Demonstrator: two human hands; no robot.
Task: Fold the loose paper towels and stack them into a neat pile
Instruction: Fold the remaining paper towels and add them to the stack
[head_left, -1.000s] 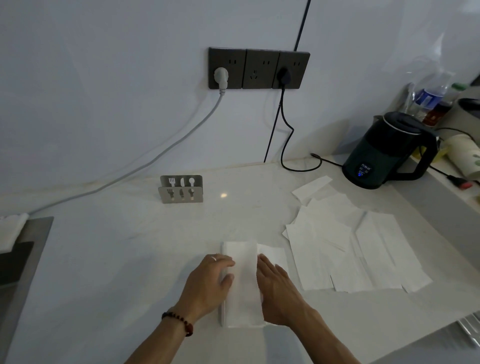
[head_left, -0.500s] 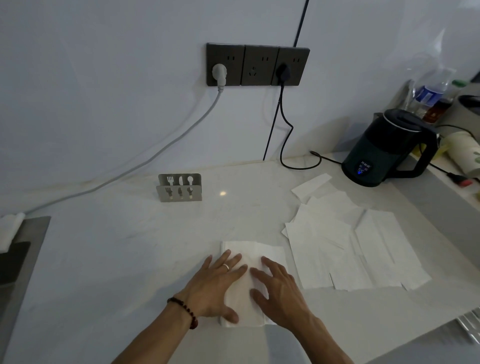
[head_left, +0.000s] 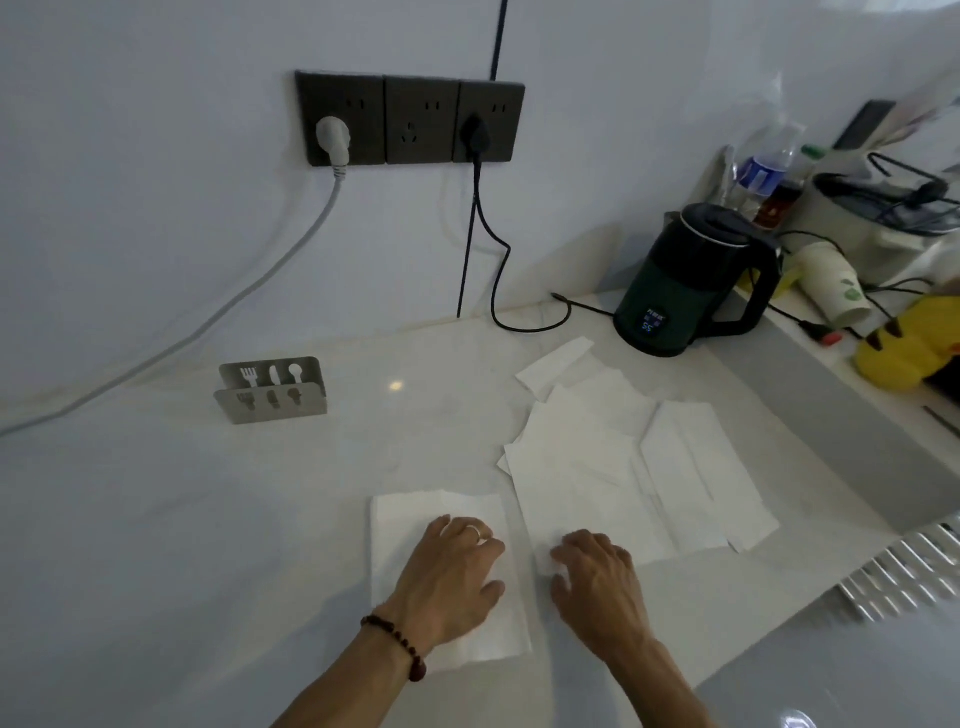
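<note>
While the left hand rests flat with relaxed fingers on the folded towel at the counter's near edge, the right hand touches the loose towels just beside it, fingers curled, grasp indeterminate, and the kettle display reads "55".

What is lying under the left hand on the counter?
The left hand rests on the folded paper towel, which lies on the pale counter. How many layers that towel has, and anything between it and the counter, cannot be seen because the hand and top sheet cover it.
</note>
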